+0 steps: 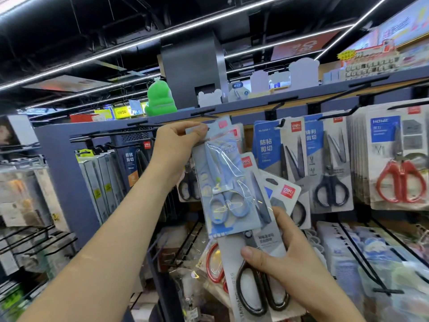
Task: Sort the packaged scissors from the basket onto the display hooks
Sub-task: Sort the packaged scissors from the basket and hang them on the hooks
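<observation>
Fingers (pixel 196 130) of the left hand (pixel 173 147) are pinching the blue pack (pixel 222 182) high, seemingly aiming for a hook (pixel 204 113); right hand (pixel 292 259) is clamping spares (pixel 267 242).

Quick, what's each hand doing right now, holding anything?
Left hand: pinches the top of the blue scissors pack.
Right hand: grips a stack of scissors packs, black-handled pair in front.

The blue scissors pack (pixel 222 180) wears glossy clear plastic over smooth card. Above it, the display hooks (pixel 203 112) are matt black metal.
</observation>
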Available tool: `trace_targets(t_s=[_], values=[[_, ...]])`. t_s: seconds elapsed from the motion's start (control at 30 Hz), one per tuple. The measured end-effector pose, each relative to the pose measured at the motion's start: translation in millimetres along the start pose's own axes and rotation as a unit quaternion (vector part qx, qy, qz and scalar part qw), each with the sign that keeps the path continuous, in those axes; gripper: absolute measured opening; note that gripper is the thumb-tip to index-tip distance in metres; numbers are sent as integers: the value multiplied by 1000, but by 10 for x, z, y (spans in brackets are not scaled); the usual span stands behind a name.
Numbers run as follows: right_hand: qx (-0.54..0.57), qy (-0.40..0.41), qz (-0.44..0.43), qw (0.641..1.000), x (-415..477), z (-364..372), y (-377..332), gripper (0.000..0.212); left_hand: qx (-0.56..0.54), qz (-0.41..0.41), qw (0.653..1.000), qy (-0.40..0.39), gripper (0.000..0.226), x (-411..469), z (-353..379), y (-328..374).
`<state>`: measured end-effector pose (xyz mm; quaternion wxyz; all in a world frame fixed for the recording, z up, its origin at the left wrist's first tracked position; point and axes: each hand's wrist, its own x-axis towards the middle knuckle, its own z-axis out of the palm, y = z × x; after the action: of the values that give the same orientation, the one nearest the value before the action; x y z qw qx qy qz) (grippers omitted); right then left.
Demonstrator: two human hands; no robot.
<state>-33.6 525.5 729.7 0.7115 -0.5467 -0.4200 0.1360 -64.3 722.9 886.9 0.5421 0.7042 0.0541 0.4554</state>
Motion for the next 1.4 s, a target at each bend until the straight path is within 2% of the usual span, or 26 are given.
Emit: trace_targets(t_s=[0.2,0.37,0.5,0.67,0.8,0.97,1.07,1.23,1.3,1.4], values=[[-44,20,-3,999,-44,-102,-33,56,56,11,998,-30,13,41,-84,-29],[-91,47,18,995,-94,-198,-83,56,100,55,993,-22,13,0,-70,-53],[-118,69,25,990,-109,-251,-113,58,81,53,995,-7,14,-1,-52,-71],[-101,80,18,992,-100,-310,-125,63,-9,-10,999,-30,10,65,-17,-76],[-111,114,-1,987,-85,-338,-120,55,-29,10,999,-29,11,102,33,-97],[-129,145,-8,981,-85,-306,-85,61,8,131,991,18,27,48,21,-149],[-130,148,-8,980,-81,-292,-69,59,90,203,975,15,29,47,17,-233],[-110,142,-5,984,-45,-275,-41,65,168,223,960,-2,31,56,3,-297],[-102,136,-12,985,-23,-278,-29,60,196,225,954,-32,29,50,-30,-335],[-85,133,-13,987,11,-292,4,60,229,210,948,-72,39,135,-43,-433]])
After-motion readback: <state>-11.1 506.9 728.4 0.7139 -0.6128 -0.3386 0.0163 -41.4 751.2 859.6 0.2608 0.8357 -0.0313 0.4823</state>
